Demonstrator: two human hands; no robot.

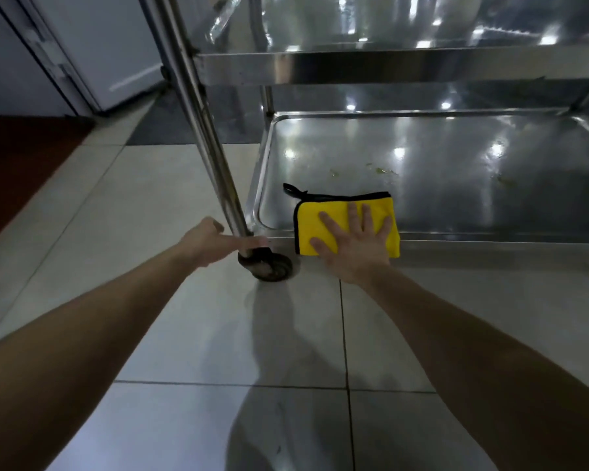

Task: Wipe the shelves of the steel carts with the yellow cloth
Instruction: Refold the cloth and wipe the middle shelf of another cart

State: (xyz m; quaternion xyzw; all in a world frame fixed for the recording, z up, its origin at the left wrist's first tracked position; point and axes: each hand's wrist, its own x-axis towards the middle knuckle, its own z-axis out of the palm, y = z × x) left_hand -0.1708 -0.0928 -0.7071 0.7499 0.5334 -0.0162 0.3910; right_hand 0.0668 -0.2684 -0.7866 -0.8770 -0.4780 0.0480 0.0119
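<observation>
A folded yellow cloth [317, 222] with black trim lies on the front left corner of the steel cart's bottom shelf [456, 171], overlapping its front rim. My right hand [354, 243] presses flat on the cloth with straight, spread fingers. My left hand [211, 239] grips the cart's front left post [215, 158] just above the wheel, thumb along the post. Small greenish smears dot the shelf behind the cloth. The middle shelf [388, 68] sits above.
A black caster wheel [269, 265] stands under the post, beside my left hand. Pale floor tiles [218, 334] spread in front of the cart. A dark red mat [21, 164] lies at the left, and a grey door [99, 45] stands behind it.
</observation>
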